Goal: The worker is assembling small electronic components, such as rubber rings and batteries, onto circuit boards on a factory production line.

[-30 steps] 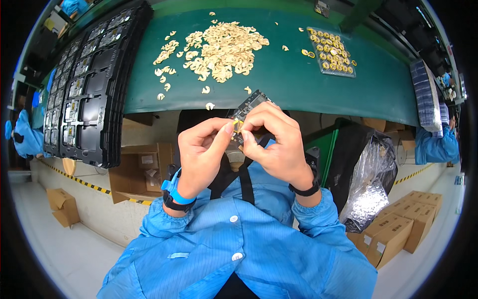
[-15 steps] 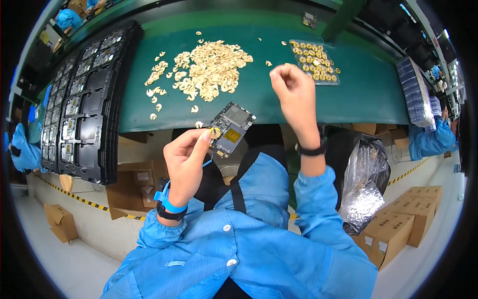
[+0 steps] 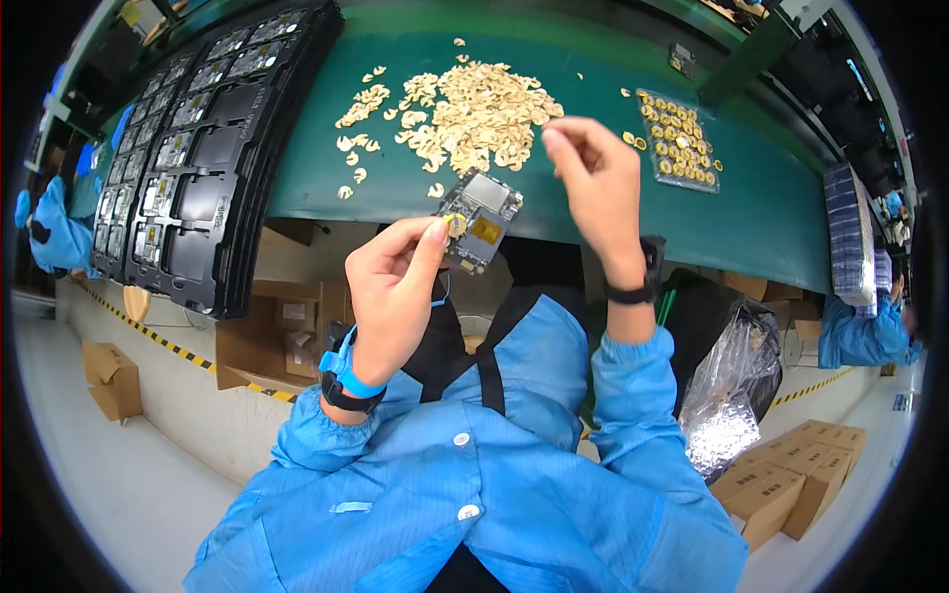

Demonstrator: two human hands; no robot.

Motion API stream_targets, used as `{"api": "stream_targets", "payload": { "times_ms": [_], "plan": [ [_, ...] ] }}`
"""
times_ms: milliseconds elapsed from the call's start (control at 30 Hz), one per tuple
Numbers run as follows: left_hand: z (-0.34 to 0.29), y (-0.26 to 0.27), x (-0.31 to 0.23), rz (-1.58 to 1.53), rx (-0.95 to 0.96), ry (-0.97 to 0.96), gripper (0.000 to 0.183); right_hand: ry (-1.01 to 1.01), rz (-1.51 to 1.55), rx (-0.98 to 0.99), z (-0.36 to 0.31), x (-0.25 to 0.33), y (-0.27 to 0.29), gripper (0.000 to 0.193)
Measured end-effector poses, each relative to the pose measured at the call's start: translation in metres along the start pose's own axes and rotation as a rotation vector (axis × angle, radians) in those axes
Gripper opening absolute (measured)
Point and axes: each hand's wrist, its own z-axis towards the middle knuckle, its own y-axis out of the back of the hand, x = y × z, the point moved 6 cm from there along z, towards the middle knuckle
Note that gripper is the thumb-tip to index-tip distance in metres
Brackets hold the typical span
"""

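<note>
Between thumb and fingers, my left hand (image 3: pixel 395 282) grips a dark circuit board (image 3: pixel 484 219) with a silver shield and a gold-coloured square. The thumb lies against a round, yellow-rimmed coin-like part (image 3: pixel 456 225) at the board's left edge. My right hand (image 3: pixel 601 188) hovers to the right of the board, thumb and forefinger drawn together; whether anything is between them cannot be made out. Beyond both hands, a pile of small cream crescent-shaped pieces (image 3: pixel 484 114) lies on the green bench. A clear tray (image 3: pixel 684 182) of round yellow-rimmed parts sits to its right.
Stacked black trays (image 3: pixel 213 208) with boards in some pockets stand at the left. Another small board (image 3: pixel 682 60) lies at the far right of the bench (image 3: pixel 761 222). Cardboard boxes (image 3: pixel 791 479) and a plastic-wrapped bag (image 3: pixel 727 395) are on the right, below bench height.
The view has shifted, so the bench items appear farther right and higher. My right hand has moved leftward from the clear tray toward the pile and board. My left hand still grips the board.
</note>
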Motion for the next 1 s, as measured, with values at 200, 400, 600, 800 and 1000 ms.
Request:
{"api": "stream_targets", "payload": {
  "times_ms": [200,400,600,800,1000],
  "plan": [
    [-0.002,-0.012,-0.003,0.134,-0.025,-0.111,0.014,0.183,-0.025,0.263,-0.065,0.075,-0.031,0.017],
    [-0.009,-0.019,-0.019,0.414,-0.032,-0.402,0.011,0.086,0.031,0.210,-0.074,0.064,-0.035,0.013],
    [-0.014,-0.017,-0.026,0.491,-0.046,-0.462,0.008,0.067,0.034,0.189,-0.079,0.066,-0.039,0.010],
    [-0.013,-0.015,-0.023,0.463,-0.038,-0.419,0.009,0.024,0.052,0.234,-0.078,0.063,-0.039,0.008],
    [-0.012,-0.006,-0.006,0.141,0.025,-0.062,0.012,-0.257,0.318,0.288,-0.087,0.037,-0.035,0.003]
  ]
}}
